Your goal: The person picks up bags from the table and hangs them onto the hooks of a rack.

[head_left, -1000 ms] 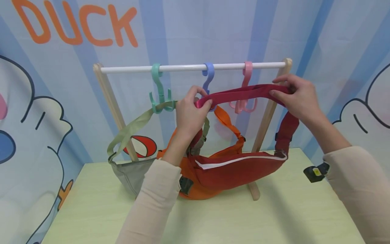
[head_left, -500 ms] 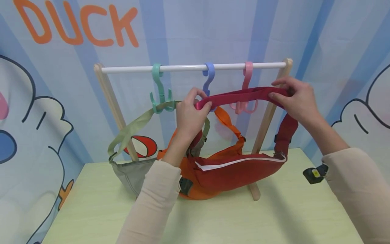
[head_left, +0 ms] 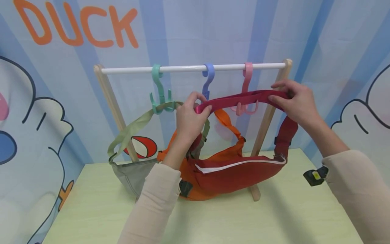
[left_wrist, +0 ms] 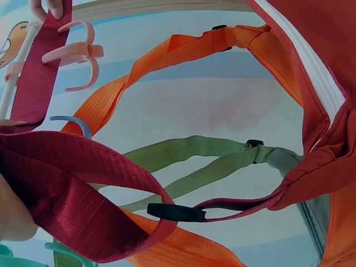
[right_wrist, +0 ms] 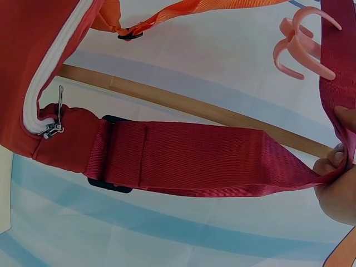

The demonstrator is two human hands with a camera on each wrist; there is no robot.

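A dark red bag (head_left: 240, 173) with a white zipper hangs in the air by its crimson strap (head_left: 231, 100). My left hand (head_left: 192, 117) pinches the strap near its middle, and my right hand (head_left: 300, 100) pinches it further right. Between the two hands the strap crosses the pink hook (head_left: 240, 108). The hook's prongs show in front of the strap, while its stem passes behind. In the right wrist view the strap (right_wrist: 194, 158) runs from a black buckle to the fingers of my right hand (right_wrist: 339, 189), twisting there.
A white rail (head_left: 182, 68) on wooden posts carries the pink, blue (head_left: 208, 76) and green (head_left: 159, 88) hooks. A grey-green bag (head_left: 131, 173) hangs from the green one. An orange bag (head_left: 195, 186) hangs in the middle, partly behind the red bag. Below is a pale table (head_left: 213, 223).
Both hands have come down slightly with the strap and the red bag. The strap, earlier above the pink prongs' tips, now sits lower, behind them.
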